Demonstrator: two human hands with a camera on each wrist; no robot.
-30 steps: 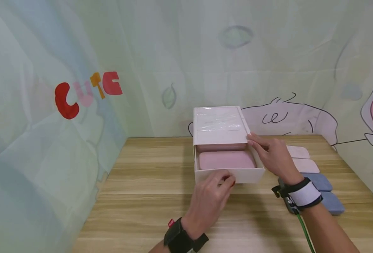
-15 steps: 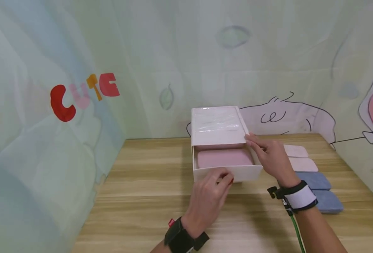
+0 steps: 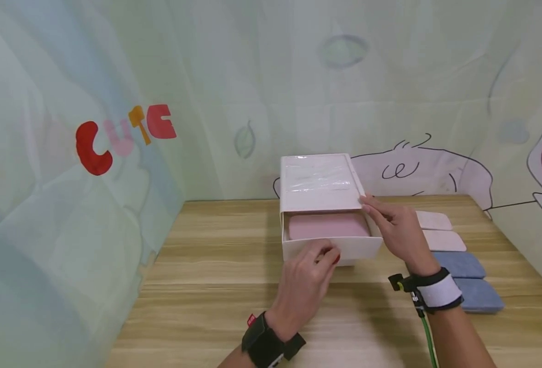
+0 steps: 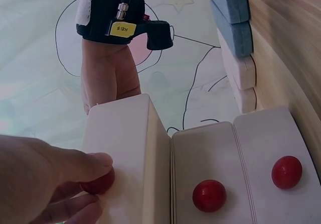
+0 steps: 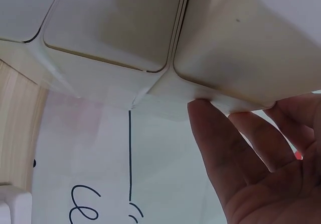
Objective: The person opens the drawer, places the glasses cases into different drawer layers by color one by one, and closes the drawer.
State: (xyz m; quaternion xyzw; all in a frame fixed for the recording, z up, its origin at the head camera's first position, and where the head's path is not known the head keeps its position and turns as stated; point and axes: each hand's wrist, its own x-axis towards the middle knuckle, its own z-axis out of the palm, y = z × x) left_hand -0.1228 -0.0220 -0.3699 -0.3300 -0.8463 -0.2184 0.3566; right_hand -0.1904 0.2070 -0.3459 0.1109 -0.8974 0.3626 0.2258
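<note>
A small white drawer cabinet point(image 3: 316, 176) stands at the table's middle, with clear tape across its top. Its top drawer point(image 3: 358, 249) is partly pulled out, and a pink rounded block point(image 3: 329, 226) lies inside. My left hand point(image 3: 300, 281) pinches that drawer's red round knob point(image 4: 99, 183) between thumb and fingers. Below it, two more drawers sit flush, one with a red knob point(image 4: 209, 196) and the other with a like knob point(image 4: 287, 172). With its fingertips, my right hand point(image 3: 399, 232) touches the cabinet's upper right side near the front edge.
Two pale pink flat blocks point(image 3: 444, 240) and two blue flat blocks point(image 3: 477, 295) lie in a row on the wooden table point(image 3: 206, 276), right of the cabinet. A printed cloth backdrop point(image 3: 252, 76) hangs behind and at the sides.
The top drawer has slid a little way into the cabinet, with my left hand on its knob. Less of its inside shows now. My right hand stays at the cabinet's side.
</note>
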